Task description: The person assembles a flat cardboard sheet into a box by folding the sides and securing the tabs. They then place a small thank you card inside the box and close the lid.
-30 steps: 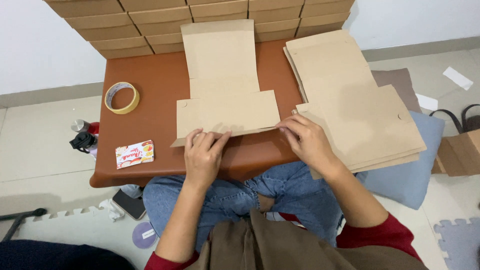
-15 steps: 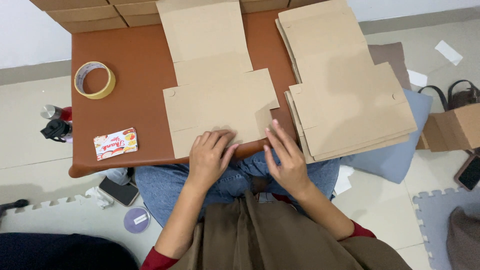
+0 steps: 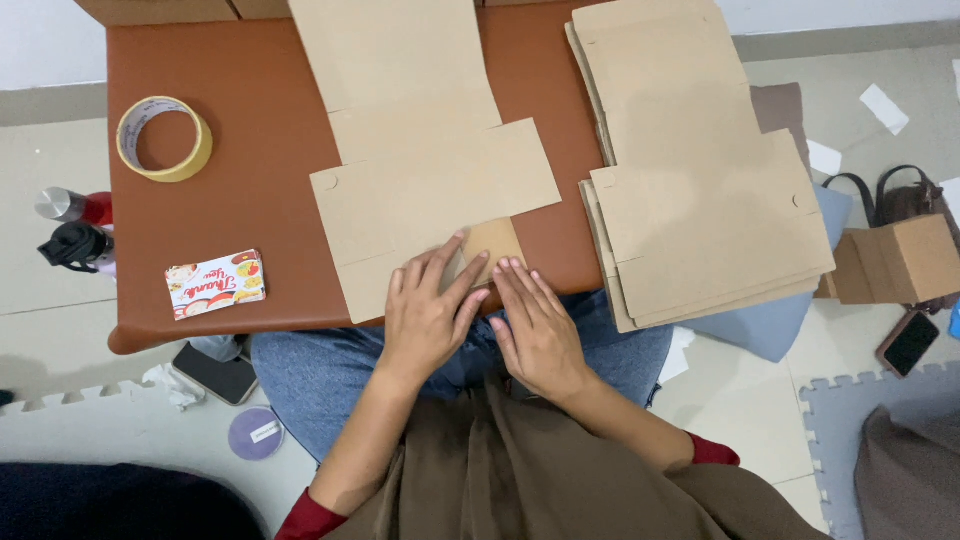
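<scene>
Together, both flat, open hands, left hand (image 3: pixel 428 318) and right hand (image 3: pixel 538 330), press a small flap (image 3: pixel 494 243) of the unfolded cardboard box (image 3: pixel 425 170) against the table (image 3: pixel 220 190), creasing it.

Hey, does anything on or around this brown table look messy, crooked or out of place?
Mostly the floor: scraps of white paper lie scattered on the tiles at right, and crumpled tissue sits beside a phone under the table edge. The stack of flat cardboard overhangs the table's right side. Nothing looks spilled or damaged.
</scene>
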